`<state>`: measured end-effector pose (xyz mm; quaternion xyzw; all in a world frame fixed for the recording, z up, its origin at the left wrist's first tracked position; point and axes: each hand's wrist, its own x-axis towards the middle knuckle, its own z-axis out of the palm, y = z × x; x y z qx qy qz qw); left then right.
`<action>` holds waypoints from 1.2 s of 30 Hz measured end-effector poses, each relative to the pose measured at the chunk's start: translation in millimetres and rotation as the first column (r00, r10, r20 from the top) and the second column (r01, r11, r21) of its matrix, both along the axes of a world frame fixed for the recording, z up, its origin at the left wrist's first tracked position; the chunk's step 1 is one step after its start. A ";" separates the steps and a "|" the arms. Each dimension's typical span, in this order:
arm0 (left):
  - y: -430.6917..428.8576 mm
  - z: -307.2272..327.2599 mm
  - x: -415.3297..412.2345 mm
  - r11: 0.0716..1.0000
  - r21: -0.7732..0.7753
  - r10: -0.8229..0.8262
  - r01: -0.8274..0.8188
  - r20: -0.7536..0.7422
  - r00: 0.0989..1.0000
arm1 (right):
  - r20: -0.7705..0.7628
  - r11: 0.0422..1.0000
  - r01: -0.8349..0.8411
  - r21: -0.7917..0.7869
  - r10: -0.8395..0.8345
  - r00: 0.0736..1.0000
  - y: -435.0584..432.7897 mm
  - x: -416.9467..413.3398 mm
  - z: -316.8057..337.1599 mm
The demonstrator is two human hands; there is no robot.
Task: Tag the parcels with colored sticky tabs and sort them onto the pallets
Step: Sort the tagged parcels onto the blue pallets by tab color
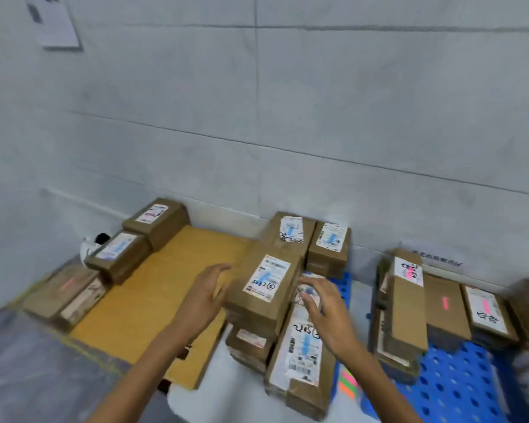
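the top parcel (pixel 264 290) lay in the middle of the frame, on a small stack of other parcels that stood between the board-covered pallet (pixel 165 285) at the left and the blue pallet (pixel 458 389) at the lower right. the left hand (pixel 205 297) was just beside its left edge and the right hand (pixel 321 303) just beside its right edge. both hands were released, with the fingers spread and only loosely bent, and they grasped nothing. whether the left fingertips really touched the cardboard i could not tell, because the picture was blurred. i judged that the hands stood on both sides like this so that the box could be taken by its two long sides, which is the stable way for a narrow box. its white label faced up, probably so that it could be read and tagged. the long axis of the parcel ran from the bottom of the frame toward the top, leaning a little to the right, so its far end pointed at the grey wall (pixel 287 117). the long parcel (pixel 303 352) next to it lay in nearly the same direction. the sticky tabs (pixel 348 383), a pad with bright pink, green and orange strips, lay just right of that long parcel, near the right hand, i think for quick reach.
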<state>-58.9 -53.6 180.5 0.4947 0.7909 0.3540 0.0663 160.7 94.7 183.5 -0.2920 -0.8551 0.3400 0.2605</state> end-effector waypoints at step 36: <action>-307.0 -150.0 -464.1 0.695 -0.511 0.601 -0.505 0.029 0.798 | 0.161 0.604 -0.184 -0.776 0.471 0.868 -302.3 -549.3 -139.9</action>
